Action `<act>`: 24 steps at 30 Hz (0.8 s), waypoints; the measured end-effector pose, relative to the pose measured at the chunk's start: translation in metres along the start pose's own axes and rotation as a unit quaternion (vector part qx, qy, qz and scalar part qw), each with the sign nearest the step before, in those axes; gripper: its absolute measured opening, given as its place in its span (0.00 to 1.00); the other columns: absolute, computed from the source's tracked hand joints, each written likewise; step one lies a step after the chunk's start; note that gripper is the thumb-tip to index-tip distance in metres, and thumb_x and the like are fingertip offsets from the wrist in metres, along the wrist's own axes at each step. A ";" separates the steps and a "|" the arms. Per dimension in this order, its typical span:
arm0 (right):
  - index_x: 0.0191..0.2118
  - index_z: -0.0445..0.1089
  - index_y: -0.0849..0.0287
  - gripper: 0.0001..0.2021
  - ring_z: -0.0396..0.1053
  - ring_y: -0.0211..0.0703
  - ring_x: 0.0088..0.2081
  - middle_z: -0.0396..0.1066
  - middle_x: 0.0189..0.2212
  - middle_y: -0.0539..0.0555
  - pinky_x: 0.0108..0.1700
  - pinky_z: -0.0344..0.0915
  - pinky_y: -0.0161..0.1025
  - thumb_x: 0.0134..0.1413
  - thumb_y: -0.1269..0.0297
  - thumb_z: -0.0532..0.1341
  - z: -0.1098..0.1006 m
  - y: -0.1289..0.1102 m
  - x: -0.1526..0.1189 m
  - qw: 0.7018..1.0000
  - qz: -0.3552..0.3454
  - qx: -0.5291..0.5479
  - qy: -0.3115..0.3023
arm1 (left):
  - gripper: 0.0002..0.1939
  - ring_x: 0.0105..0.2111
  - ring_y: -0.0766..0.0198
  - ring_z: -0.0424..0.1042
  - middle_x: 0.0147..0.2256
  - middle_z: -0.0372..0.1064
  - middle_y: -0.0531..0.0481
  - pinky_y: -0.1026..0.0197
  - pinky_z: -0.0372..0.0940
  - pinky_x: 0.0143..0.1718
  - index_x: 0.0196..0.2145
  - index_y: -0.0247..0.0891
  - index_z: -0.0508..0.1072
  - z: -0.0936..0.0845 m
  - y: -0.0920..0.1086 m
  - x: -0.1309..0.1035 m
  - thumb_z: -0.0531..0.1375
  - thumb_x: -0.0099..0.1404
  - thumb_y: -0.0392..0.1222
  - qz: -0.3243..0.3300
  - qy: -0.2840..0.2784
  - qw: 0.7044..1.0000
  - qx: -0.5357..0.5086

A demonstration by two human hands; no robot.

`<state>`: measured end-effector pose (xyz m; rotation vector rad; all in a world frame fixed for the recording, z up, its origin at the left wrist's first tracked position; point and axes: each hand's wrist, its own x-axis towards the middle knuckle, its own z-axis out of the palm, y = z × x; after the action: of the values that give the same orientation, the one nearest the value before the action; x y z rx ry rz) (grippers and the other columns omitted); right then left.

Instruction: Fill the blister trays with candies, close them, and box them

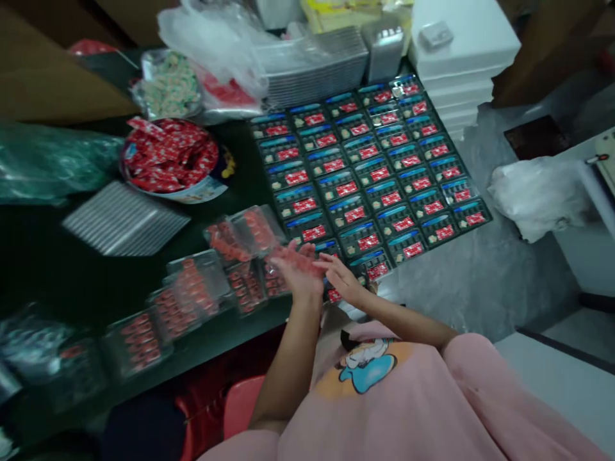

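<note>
Close to my body, over the table's front edge, my left hand (302,272) is palm up with its fingers spread. A reddish blur lies across its palm; whether that is an object or only skin is unclear. From the right, my right hand (342,280) reaches to it, fingers stretched out and tips near or touching the left palm. Beside my left hand are clear plastic trays (246,288) of small red pieces, some overlapping. To the right, rows of dark packs (379,174), each with a blue pen-like item and a red-and-white packet, cover the table.
A round tub (180,198) overflows with red-and-white packets. Near it are stacked clear trays (125,221), a green plastic bag (52,163) and a tray of pale green pieces (170,86). White foam boxes (464,45) are stacked at the back right. A red stool (240,410) stands below.
</note>
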<state>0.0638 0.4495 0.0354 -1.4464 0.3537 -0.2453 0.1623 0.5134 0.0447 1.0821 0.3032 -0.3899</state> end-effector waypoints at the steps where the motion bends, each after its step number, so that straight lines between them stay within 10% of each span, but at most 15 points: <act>1: 0.53 0.71 0.48 0.23 0.59 0.46 0.63 0.64 0.59 0.54 0.63 0.57 0.48 0.61 0.42 0.53 -0.014 0.001 0.000 0.999 0.029 0.026 0.033 | 0.33 0.37 0.63 0.74 0.36 0.73 0.50 0.59 0.69 0.39 0.47 0.44 0.70 0.016 -0.008 -0.007 0.42 0.65 0.71 -0.006 -0.007 1.000 -0.015; 6: 0.51 0.69 0.48 0.25 0.72 0.43 0.42 0.74 0.45 0.51 0.37 0.71 0.39 0.48 0.47 0.67 -0.086 0.009 0.001 0.943 0.189 0.243 0.129 | 0.31 0.48 0.59 0.72 0.46 0.73 0.46 0.59 0.69 0.41 0.54 0.47 0.68 0.090 -0.043 -0.038 0.44 0.66 0.69 -0.021 -0.106 0.994 0.016; 14: 0.46 0.71 0.52 0.25 0.72 0.38 0.35 0.76 0.39 0.49 0.30 0.66 0.31 0.37 0.62 0.72 -0.217 -0.005 -0.040 0.882 0.164 0.322 0.302 | 0.41 0.61 0.56 0.63 0.62 0.62 0.43 0.49 0.66 0.54 0.62 0.48 0.63 0.153 -0.085 -0.061 0.33 0.65 0.72 -0.117 -0.358 0.911 0.169; 20: 0.45 0.70 0.54 0.25 0.72 0.38 0.34 0.76 0.39 0.52 0.28 0.63 0.31 0.36 0.58 0.70 -0.319 0.003 -0.087 0.878 0.161 0.157 0.422 | 0.27 0.51 0.56 0.72 0.56 0.68 0.41 0.49 0.68 0.52 0.56 0.42 0.68 0.176 -0.168 -0.083 0.58 0.65 0.59 -0.226 -0.354 0.885 0.199; 24: 0.45 0.68 0.56 0.26 0.72 0.40 0.35 0.75 0.39 0.55 0.30 0.63 0.32 0.37 0.52 0.67 -0.396 0.018 -0.101 0.873 0.167 0.057 0.454 | 0.23 0.48 0.58 0.73 0.50 0.73 0.42 0.52 0.66 0.53 0.53 0.38 0.72 0.219 -0.237 -0.096 0.62 0.63 0.48 -0.170 -0.334 0.887 0.269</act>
<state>-0.1810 0.1247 -0.0075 -1.0446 1.3204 -0.6500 -0.0194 0.2344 -0.0060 1.3573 -0.2607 -1.1806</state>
